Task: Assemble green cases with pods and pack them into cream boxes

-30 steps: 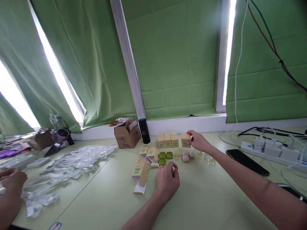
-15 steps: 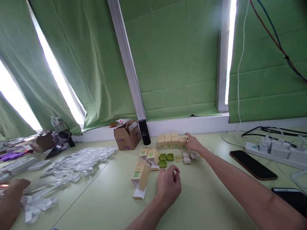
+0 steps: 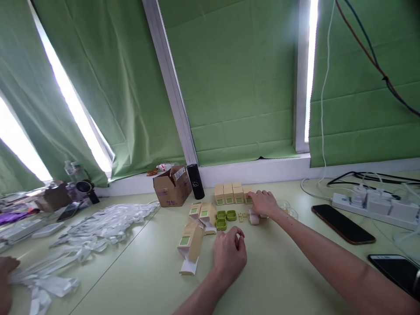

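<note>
My left hand [image 3: 230, 255] rests on the table with its fingers curled in and nothing visible in them. To its left lie three beige cartons with green labels: an open-flapped carton [image 3: 190, 241] in front, and two more [image 3: 207, 214] behind. Small green trays [image 3: 222, 224] sit just beyond it. My right hand [image 3: 264, 203] stretches out at the right end of a row of small beige boxes [image 3: 229, 193], its fingers by the end box [image 3: 248, 195]. Its fingers look spread, though their tips are partly hidden. Below it are pale pink rolls [image 3: 253, 217], partly covered, and tiny yellow pieces [image 3: 242, 216].
A cardboard box [image 3: 173, 187] and a black bottle [image 3: 195, 181] stand at the back. White ribbons [image 3: 108, 223] spread over the left side, where another person's hand [image 3: 5, 280] shows. Right: a phone [image 3: 343, 223], a second phone [image 3: 393, 269] and a power strip [image 3: 374, 209].
My right hand has moved from the right side of the end box towards me, over the pale rolls. My left hand stays put. The other person's hand has shifted left.
</note>
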A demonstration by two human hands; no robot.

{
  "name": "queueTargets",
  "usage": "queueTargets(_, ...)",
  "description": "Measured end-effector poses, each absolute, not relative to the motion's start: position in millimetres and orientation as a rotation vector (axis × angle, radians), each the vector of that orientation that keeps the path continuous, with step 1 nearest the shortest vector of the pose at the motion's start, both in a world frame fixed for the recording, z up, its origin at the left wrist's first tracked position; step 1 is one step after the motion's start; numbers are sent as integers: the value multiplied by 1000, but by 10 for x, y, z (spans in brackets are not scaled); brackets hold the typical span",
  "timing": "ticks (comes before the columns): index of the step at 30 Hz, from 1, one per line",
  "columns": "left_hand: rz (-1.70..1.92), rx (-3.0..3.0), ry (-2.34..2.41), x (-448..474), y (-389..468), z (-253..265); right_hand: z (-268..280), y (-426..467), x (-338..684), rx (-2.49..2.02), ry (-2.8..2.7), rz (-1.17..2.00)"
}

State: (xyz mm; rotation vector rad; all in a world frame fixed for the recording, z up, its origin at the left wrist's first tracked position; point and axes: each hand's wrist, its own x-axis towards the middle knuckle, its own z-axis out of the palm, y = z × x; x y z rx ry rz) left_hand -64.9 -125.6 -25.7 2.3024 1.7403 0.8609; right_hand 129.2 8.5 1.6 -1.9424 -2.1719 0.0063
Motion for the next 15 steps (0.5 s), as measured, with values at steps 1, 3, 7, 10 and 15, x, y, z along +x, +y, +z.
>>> queueTargets(1,860,2303,1744,-648,-1259,-251,15,102,1290,-1951,-2168,1)
queueTargets(3,853,2304,1745,-647,-1266,-239,9,144,1286,-1968,-2156,-12)
queueTargets(7,828,2306,1737,-649,-1277,-222,-16,239,1275,-1998,-2145,-40)
queueTargets(10,813,2302,1743,-653,-1277,-215,-38,302,1266,-1997,-2157,-48)
queueTargets(15,779,2294,1763,-657,-1279,-206,-59,377,1254,-2011,-2170,-23)
